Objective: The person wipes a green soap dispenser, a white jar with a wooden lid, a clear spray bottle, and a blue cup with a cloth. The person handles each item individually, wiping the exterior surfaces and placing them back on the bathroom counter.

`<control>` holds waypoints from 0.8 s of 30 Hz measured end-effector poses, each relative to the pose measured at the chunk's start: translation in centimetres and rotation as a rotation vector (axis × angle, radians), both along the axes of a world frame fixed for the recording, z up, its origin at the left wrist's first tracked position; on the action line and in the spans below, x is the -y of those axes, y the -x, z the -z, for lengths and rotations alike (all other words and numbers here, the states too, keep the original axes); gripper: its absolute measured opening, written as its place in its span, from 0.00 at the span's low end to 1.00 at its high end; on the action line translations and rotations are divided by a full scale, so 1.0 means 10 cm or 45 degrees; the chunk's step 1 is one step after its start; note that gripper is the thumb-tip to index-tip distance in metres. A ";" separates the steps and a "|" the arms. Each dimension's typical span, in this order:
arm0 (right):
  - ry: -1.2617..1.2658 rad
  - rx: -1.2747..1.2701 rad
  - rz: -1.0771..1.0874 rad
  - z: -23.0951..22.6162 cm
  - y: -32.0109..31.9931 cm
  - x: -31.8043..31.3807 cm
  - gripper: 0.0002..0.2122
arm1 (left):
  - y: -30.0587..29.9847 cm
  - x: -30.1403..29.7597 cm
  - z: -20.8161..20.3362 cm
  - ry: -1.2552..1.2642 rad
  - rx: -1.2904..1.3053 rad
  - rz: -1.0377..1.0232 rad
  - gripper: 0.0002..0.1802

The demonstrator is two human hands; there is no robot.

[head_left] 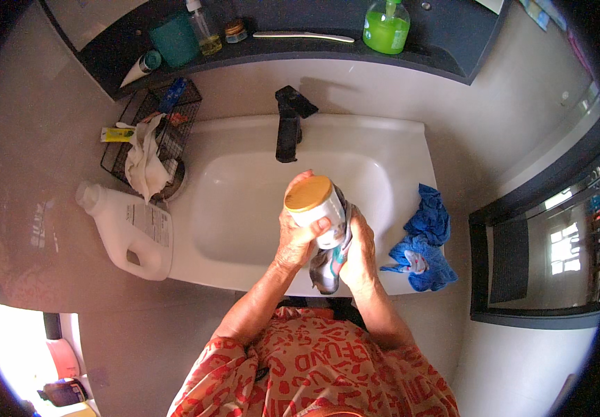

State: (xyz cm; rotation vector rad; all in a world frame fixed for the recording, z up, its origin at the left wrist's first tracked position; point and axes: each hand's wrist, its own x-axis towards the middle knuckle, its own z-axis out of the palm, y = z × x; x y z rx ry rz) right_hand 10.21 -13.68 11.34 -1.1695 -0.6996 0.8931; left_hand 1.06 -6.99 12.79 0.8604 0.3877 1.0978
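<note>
When viewed from left to right, shows white jug [128,228] well left of the grip, then black wire basket [186,111] farther beyond, with pale cloth [146,163] draped over it. Next, shows black faucet [287,135] beyond the grip, on white basin [230,201]. Over the basin, clasps white jar [330,210], tilted and with tan lid [308,193] on, in left hand [294,236]. Holds grey cloth [325,271] against the jar's right side with right hand [360,254]. Right of the grip, shows crumpled blue cloth [426,243] on the basin's rim.
</note>
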 end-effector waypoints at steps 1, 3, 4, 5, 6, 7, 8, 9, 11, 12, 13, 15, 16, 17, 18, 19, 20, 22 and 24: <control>0.029 -0.126 0.000 0.00 0.02 0.02 0.20 | -0.01 -0.01 0.00 0.019 0.002 -0.042 0.48; 0.031 -0.198 0.027 0.03 0.08 0.04 0.21 | -0.02 -0.01 0.01 0.025 -0.024 -0.147 0.47; 0.091 -0.198 0.028 0.03 0.09 0.06 0.21 | -0.04 -0.01 0.01 0.012 -0.052 -0.207 0.47; 0.151 -0.196 0.029 0.03 0.10 0.07 0.21 | -0.05 -0.02 0.02 -0.001 -0.078 -0.267 0.47; 0.153 -0.193 0.014 0.03 0.10 0.07 0.21 | -0.07 -0.03 0.05 -0.044 -0.106 -0.322 0.47; 0.154 -0.190 -0.001 0.05 0.10 0.07 0.21 | -0.07 -0.02 0.06 -0.103 -0.184 -0.364 0.46; 0.155 -0.185 -0.017 0.02 0.09 0.06 0.21 | -0.07 -0.01 0.06 -0.163 -0.262 -0.406 0.46; 0.156 -0.180 -0.034 -0.03 0.09 0.04 0.21 | -0.06 0.00 0.06 -0.223 -0.339 -0.448 0.46; 0.313 -0.109 -0.107 -0.13 0.03 0.14 0.18 | -0.01 -0.06 0.07 -0.242 -0.410 -0.458 0.47; 0.347 -0.090 -0.155 -0.11 0.00 0.19 0.17 | 0.02 -0.10 0.12 -0.255 -0.433 -0.471 0.47; 0.380 -0.070 -0.202 -0.09 -0.03 0.23 0.16 | 0.04 -0.14 0.15 -0.269 -0.455 -0.484 0.47; 0.246 0.087 -0.116 -0.10 -0.13 0.29 0.11 | 0.08 -0.15 0.10 -0.336 -0.532 -0.442 0.49; 0.096 0.343 0.029 -0.13 -0.14 0.25 0.10 | 0.09 -0.13 0.09 -0.399 -0.588 -0.431 0.49; -0.051 0.596 0.179 -0.17 -0.16 0.20 0.10 | 0.10 -0.11 0.11 -0.458 -0.644 -0.413 0.48; -0.043 0.861 0.161 -0.24 -0.23 0.19 0.11 | 0.08 -0.11 0.16 -0.537 -0.649 -0.407 0.47; -0.169 1.049 0.200 -0.29 -0.24 0.14 0.13 | 0.08 -0.10 0.20 -0.569 -0.705 -0.363 0.46; -0.195 1.212 0.223 -0.32 -0.23 0.13 0.15 | 0.07 -0.07 0.23 -0.600 -0.757 -0.316 0.46; -0.222 1.492 0.204 -0.37 -0.23 0.13 0.18 | 0.06 -0.03 0.28 -0.687 -0.857 -0.272 0.44; -0.194 1.465 0.133 -0.39 -0.23 0.15 0.18 | 0.06 -0.01 0.25 -0.719 -0.894 -0.239 0.43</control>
